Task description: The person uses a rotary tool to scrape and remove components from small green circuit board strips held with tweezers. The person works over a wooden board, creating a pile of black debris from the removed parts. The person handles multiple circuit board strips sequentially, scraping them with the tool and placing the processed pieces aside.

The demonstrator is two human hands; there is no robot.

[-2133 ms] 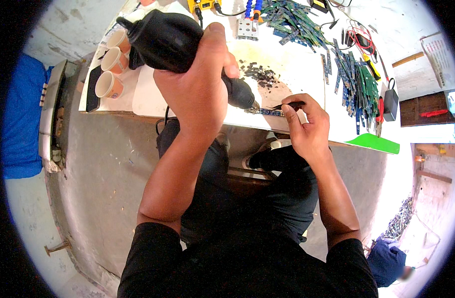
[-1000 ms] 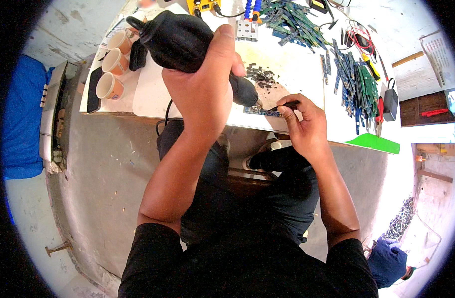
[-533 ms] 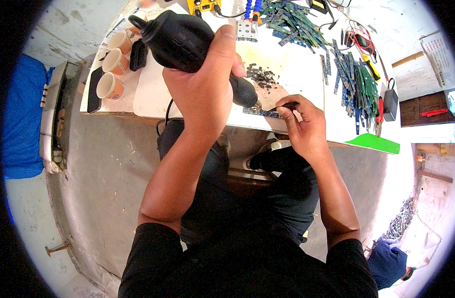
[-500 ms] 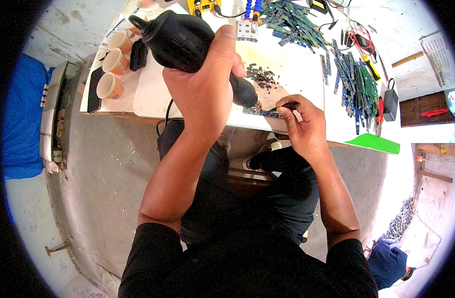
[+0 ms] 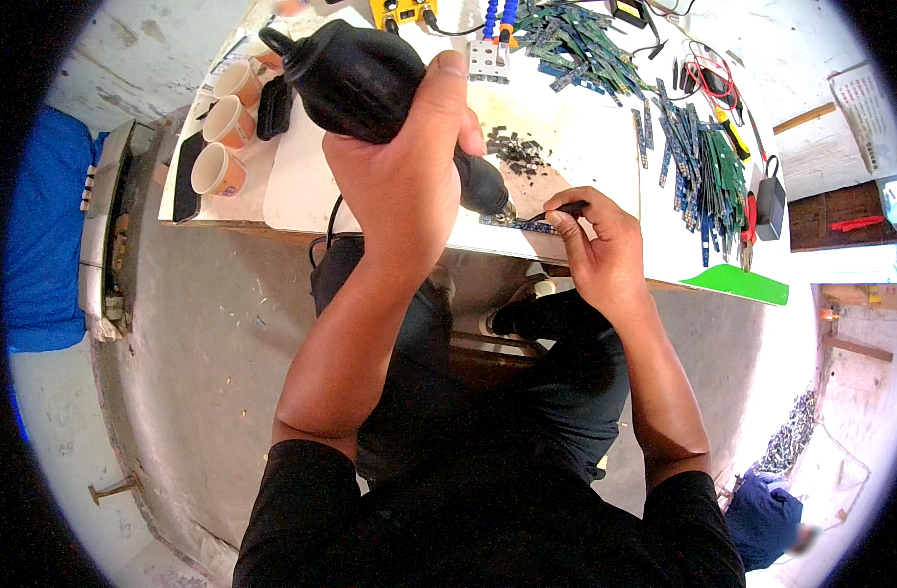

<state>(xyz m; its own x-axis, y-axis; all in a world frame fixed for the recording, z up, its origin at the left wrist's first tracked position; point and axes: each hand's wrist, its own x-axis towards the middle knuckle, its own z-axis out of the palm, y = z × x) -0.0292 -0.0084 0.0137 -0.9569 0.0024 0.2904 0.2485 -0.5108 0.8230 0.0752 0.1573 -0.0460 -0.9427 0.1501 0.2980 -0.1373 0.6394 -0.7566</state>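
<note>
My left hand (image 5: 394,196) is closed around a black hot-air gun (image 5: 355,78), held tilted above the near table edge. Its metal nozzle (image 5: 510,210) points down at a narrow blue circuit board strip (image 5: 527,224) lying along that edge. On the other side of the strip, my right hand (image 5: 605,250) pinches dark tweezers (image 5: 569,208), whose tips reach toward the nozzle. Where the tips meet the board is too small to tell. Just beyond lies a scattered heap of small black chips (image 5: 519,152).
Paper cups (image 5: 218,170) and a black phone-like slab (image 5: 187,176) stand at the left. Piles of circuit board strips (image 5: 698,162), red-handled pliers (image 5: 749,225) and a black adapter (image 5: 771,201) lie at the right. A yellow device (image 5: 404,12) sits at the back. Another person (image 5: 767,519) is at lower right.
</note>
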